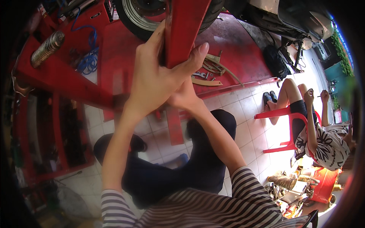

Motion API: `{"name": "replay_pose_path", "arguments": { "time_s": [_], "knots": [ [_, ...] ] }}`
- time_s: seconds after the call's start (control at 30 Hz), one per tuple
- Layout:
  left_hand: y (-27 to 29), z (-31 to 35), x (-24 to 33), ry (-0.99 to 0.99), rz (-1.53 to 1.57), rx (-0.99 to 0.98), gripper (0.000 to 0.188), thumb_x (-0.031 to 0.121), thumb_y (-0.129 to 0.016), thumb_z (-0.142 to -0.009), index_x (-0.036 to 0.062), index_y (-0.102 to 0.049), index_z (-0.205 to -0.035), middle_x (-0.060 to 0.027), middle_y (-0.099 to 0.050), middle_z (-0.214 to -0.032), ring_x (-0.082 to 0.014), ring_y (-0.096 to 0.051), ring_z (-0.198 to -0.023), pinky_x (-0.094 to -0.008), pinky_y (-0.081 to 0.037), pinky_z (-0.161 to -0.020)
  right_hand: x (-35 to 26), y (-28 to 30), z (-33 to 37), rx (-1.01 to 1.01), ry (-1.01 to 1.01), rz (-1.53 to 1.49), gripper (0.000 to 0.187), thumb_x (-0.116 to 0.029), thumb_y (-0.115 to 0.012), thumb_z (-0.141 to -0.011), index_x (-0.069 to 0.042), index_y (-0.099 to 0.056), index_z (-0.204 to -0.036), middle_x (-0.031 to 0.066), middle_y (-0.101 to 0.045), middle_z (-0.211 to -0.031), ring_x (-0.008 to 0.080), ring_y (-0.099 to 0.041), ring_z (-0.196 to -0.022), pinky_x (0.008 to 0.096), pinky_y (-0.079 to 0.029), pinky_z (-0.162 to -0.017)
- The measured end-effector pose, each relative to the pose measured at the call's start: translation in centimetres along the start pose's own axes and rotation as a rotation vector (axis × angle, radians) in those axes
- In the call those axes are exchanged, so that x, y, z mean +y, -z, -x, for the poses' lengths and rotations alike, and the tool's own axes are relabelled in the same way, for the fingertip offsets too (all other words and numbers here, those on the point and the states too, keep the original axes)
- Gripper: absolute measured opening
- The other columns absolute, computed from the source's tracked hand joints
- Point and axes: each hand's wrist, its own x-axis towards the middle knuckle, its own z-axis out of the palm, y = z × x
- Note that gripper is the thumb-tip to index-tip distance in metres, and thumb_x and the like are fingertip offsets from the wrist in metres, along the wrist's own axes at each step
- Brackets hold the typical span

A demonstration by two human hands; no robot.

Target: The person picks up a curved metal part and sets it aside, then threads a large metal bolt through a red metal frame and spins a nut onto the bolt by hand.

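Note:
My left hand (154,78) is wrapped round the lower end of a red metal beam (184,32), fingers along its left side and thumb across to the right. Just under it, my right hand (185,94) is pressed up close below the beam's end. Its fingers are hidden behind the left hand, so their grip cannot be made out. Beyond the beam, a wheel with a black tyre (141,23) stands on a red platform (235,49). Wrenches (200,74) and curved tan strips (207,82) lie on that platform, right of my hands.
To the left, a large coil spring (47,48) is on a red frame (57,81), near a coiled blue hose (88,62). A motorbike (292,22) stands at the far right. Another person sits on a red chair (279,113); metal parts (291,190) are piled at lower right.

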Motion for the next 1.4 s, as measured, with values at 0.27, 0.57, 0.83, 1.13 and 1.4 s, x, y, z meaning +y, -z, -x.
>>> {"name": "replay_pose_path", "arguments": {
  "time_s": [0.27,0.57,0.83,1.13,1.4],
  "knots": [
    [-0.6,1.2,-2.0,-0.123,0.039,0.019,0.017,0.001,-0.068,-0.086,0.0005,-0.053,-0.093,0.0005,-0.052,-0.078,-0.0053,-0.050,-0.069,-0.0208,-0.040,-0.063,3.2,12.8,-3.9,-0.244,-0.339,0.502,0.068,-0.017,-0.087,-0.065,-0.010,-0.057,-0.126,0.0080,-0.052,-0.125,0.0191,-0.058,-0.093,0.0336,-0.051,-0.083],
    [1.0,2.1,-3.4,0.155,0.011,-0.054,0.024,0.004,-0.065,-0.090,0.0013,-0.048,-0.107,-0.0016,-0.055,-0.083,-0.0086,-0.056,-0.072,-0.0247,-0.045,-0.065,9.8,15.6,-0.9,-0.167,-0.088,0.977,0.071,-0.015,-0.086,-0.062,-0.015,-0.058,-0.126,0.0117,-0.049,-0.123,0.0358,-0.046,-0.115,0.0453,-0.044,-0.099],
    [0.2,3.0,-4.6,0.110,0.018,0.023,0.023,0.005,-0.064,-0.091,0.0015,-0.048,-0.108,-0.0028,-0.055,-0.086,-0.0103,-0.057,-0.072,-0.0259,-0.046,-0.066,11.0,15.4,-0.5,-0.143,-0.057,0.895,0.072,-0.017,-0.087,-0.061,-0.013,-0.058,-0.126,0.0123,-0.048,-0.124,0.0361,-0.045,-0.116,0.0454,-0.042,-0.099],
    [0.5,4.0,-4.3,0.133,-0.012,-0.073,0.033,0.004,-0.064,-0.091,-0.0003,-0.046,-0.118,-0.0018,-0.053,-0.091,-0.0081,-0.052,-0.084,-0.0250,-0.043,-0.077,9.3,14.8,-0.5,-0.220,0.003,1.166,0.061,-0.018,-0.080,-0.070,-0.008,-0.056,-0.125,0.0118,-0.052,-0.121,0.0358,-0.049,-0.114,0.0470,-0.042,-0.097],
    [0.5,4.0,-4.3,0.113,0.006,-0.058,0.038,0.008,-0.065,-0.091,0.0005,-0.045,-0.122,-0.0022,-0.053,-0.097,-0.0090,-0.050,-0.089,-0.0260,-0.042,-0.084,6.5,13.8,-0.8,-0.208,-0.047,0.963,0.054,-0.016,-0.074,-0.079,-0.006,-0.052,-0.127,0.0160,-0.054,-0.118,0.0408,-0.059,-0.101,0.0455,-0.048,-0.084]
  ]
}}
